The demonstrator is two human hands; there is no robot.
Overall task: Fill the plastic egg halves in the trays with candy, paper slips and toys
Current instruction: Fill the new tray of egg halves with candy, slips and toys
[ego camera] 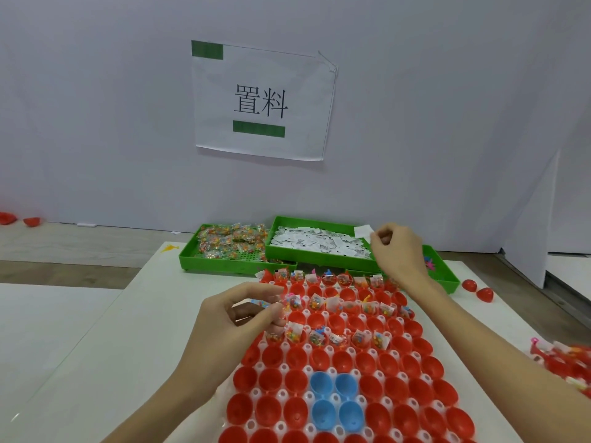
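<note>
White wall panels with a taped paper sign back the white worktop in my head view. On it lies the clear tray of egg halves, mostly red, four blue near me. Some far rows already hold candy packets, slips and a few toys; the near rows are bare.

I judge I'm mid-fill, on the paper-slip step. My right hand reaches out over the green tray of paper slips, wrist raised, fingers curled and pinching one white slip. My left hand hovers over the tray's far left part, fingers bent around a small clear candy packet.

Next, I think each hand must drop its piece into an unfilled half. A green candy tray sits left of the slips.
</note>
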